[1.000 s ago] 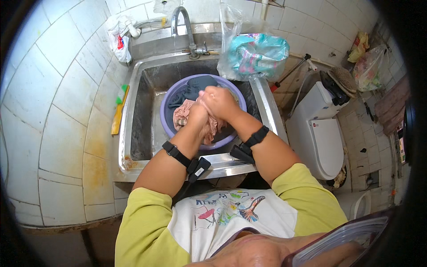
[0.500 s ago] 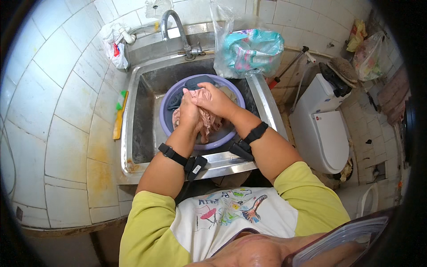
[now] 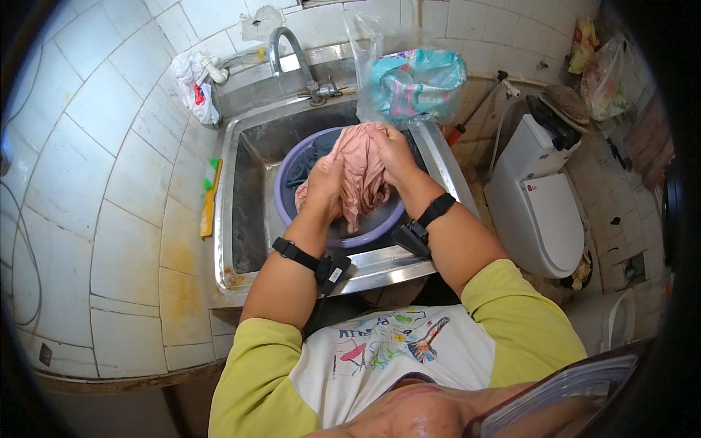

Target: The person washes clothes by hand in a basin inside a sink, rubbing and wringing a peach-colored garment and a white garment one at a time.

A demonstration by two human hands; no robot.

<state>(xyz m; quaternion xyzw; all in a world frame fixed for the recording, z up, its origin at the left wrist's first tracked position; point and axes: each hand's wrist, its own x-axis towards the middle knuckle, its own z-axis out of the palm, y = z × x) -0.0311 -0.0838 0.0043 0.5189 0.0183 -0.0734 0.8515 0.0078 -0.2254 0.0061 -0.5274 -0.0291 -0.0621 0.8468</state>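
Note:
A wrinkled pink garment hangs between my two hands over a purple basin. My left hand is closed on its left side, and my right hand grips its upper right part. The lower folds droop into the basin, where some water shows. Dark blue-grey cloth lies in the basin behind the garment, partly covered by it. The basin stands inside a stainless steel sink. Both forearms wear black straps with small black devices.
A curved faucet rises behind the basin. On the sink's back right corner sits a teal patterned plastic bag. A yellow-handled brush leans at the left wall. To the right is a white toilet.
My hands have moved apart from being pressed together. The bunched pink garment is now raised and spread between them, covering more of the basin. The view has shifted slightly.

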